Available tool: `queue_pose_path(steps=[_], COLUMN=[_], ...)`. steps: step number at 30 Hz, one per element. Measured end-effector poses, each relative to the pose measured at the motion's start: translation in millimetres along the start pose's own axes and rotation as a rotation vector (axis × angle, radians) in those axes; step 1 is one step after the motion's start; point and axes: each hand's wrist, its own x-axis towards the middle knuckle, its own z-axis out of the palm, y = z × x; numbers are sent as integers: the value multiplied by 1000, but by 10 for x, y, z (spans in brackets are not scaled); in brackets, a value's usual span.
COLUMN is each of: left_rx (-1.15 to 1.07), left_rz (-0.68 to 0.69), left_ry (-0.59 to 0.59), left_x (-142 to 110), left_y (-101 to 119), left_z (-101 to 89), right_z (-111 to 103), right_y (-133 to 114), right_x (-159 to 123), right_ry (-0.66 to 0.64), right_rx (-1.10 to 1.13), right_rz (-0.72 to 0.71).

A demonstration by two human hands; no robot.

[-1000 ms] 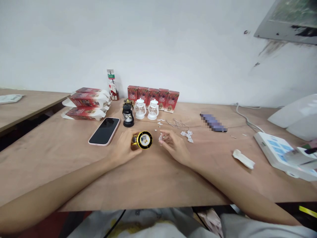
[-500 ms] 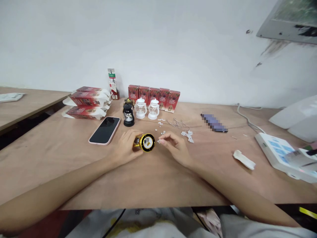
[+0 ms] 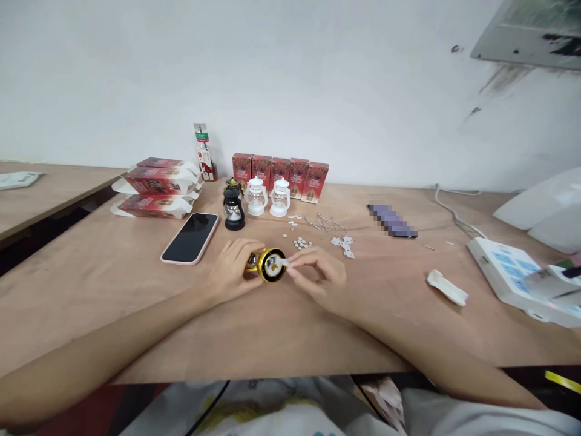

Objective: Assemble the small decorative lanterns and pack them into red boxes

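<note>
My left hand (image 3: 232,268) is wrapped round a small gold and black lantern (image 3: 269,264) lying on its side, its round base turned towards me. My right hand (image 3: 318,272) pinches a small white piece (image 3: 283,262) against that base. Just behind my hands lies a cluster of small round button cells (image 3: 300,243) on the wooden table (image 3: 272,327). A few small white plastic pieces (image 3: 343,243) lie to the right of them.
A phone (image 3: 190,237) lies face up at left. A black lantern (image 3: 233,206), two white lanterns (image 3: 267,197) and a row of red boxes (image 3: 280,171) stand at the back. Flat red cartons (image 3: 157,188) are stacked at left. A white device (image 3: 521,280) sits at right.
My right hand has moved left with the small white piece and brought it to the lantern's base. My left hand has turned the lantern slightly and kept hold of it.
</note>
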Motion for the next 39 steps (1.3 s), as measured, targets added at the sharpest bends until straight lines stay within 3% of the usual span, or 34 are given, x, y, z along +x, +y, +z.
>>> queue_pose_path(steps=[3,6,22,29,33,39], left_rx=[13,25,49,80,75,144], left_rz=[45,35,59,52,74,104], left_ry=[12,19,-18,-25,25,87], left_x=[1,0,-1,-12,-24,-29], left_y=[3,21,9,-6,-42,33], left_z=[10,7,6,-6,-12,-35], right_z=[33,47,58,7,-29,-32], right_y=[7,45,80,98,149,132], right_x=[-15,-21,-48,-70,-123,-119], right_ry=[-41,-27,-41,-29,-78,-115], right_rx=[-90,-162,-240,-443,-510,-572], right_rz=[-243,-323,-312,-320,-383,-277])
